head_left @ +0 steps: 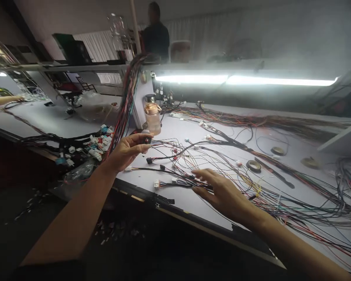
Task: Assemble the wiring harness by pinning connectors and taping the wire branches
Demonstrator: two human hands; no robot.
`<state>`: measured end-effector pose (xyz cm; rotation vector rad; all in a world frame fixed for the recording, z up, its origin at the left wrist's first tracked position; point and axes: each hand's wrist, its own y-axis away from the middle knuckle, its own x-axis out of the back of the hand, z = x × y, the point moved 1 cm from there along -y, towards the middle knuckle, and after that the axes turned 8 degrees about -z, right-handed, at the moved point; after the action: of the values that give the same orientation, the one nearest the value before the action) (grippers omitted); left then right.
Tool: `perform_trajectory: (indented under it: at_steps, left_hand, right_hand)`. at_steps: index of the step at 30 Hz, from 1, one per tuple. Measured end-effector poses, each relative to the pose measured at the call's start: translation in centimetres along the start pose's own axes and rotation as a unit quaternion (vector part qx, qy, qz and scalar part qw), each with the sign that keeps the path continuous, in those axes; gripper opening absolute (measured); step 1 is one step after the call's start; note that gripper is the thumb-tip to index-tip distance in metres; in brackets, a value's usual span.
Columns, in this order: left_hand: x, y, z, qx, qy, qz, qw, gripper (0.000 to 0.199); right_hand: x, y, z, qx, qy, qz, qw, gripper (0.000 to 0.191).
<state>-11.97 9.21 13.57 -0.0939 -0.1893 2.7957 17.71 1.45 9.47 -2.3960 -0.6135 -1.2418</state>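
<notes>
No text, label, brand, number or sign can be read anywhere. Any markings on the bottle point(153, 120) at twelve o'clock are illegible.

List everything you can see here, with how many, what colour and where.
Bench: one, white, across the middle
Loose wires: too many to count, mixed colours, over the bench
Hanging wire bundle: one, multicoloured, left of the bottle
Connector heap: one, mostly white and blue, left
Bottle: one, see-through with copper-coloured top, by the upright panel
Tape rolls: three, dark to tan, right of centre; one blurred
Light strip: one, white, under the shelf
Standing person: one, dark clothes, behind the shelf
Another person's hand: one, bare, far left
Left hand: one, bare, pinching a black connector
Right hand: one, bare, fingers spread above or on wires; contact unclear
</notes>
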Motion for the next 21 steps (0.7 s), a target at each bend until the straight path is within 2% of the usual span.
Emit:
perform_trajectory:
  at_steps: [4,7,8,9,12,14,17,21]
  left_hand:
    - [0.5,0.8,2.6,-0.023,-0.034,-0.028,0.999,0.038]
    - [0.2,1.2,3.8,-0.023,-0.059,-0.071,0.995,0.039]
    - [0.2,1.3,4.1,-0.026,-0.066,-0.087,0.994,0.039]
    - [0.2,1.3,4.3,-0.029,-0.07,-0.1,0.992,0.039]
    - [0.8,1.0,4.2,-0.047,-0.066,-0.108,0.991,0.039]
    - [1.5,0.4,3.3,-0.054,-0.042,-0.09,0.994,0.04]
    - [2.0,-1.6,0.7,-0.05,0.035,-0.057,0.996,0.038]
    - [1.2,-5.1,-3.8,-0.05,0.126,-0.021,0.991,0.037]
  right_hand:
    - [0.5,-3.1,-3.7,0.066,0.025,0.123,0.99,0.065]
    - [0.3,-6.3,-6.1,0.095,0.039,0.147,0.984,0.094]
    - [0.0,-7.3,-6.5,0.093,0.046,0.145,0.984,0.095]
    - [-0.3,-8.2,-6.7,0.086,0.053,0.133,0.986,0.084]
    - [-1.8,-9.6,-6.1,0.056,0.069,0.073,0.993,0.027]
    - [-3.0,-9.5,-5.0,0.044,0.073,0.052,0.995,0.027]
    - [-4.3,-8.6,-3.3,0.043,0.077,0.056,0.995,0.026]
    - [-5.4,-8.4,-1.6,0.054,0.115,0.065,0.99,0.029]
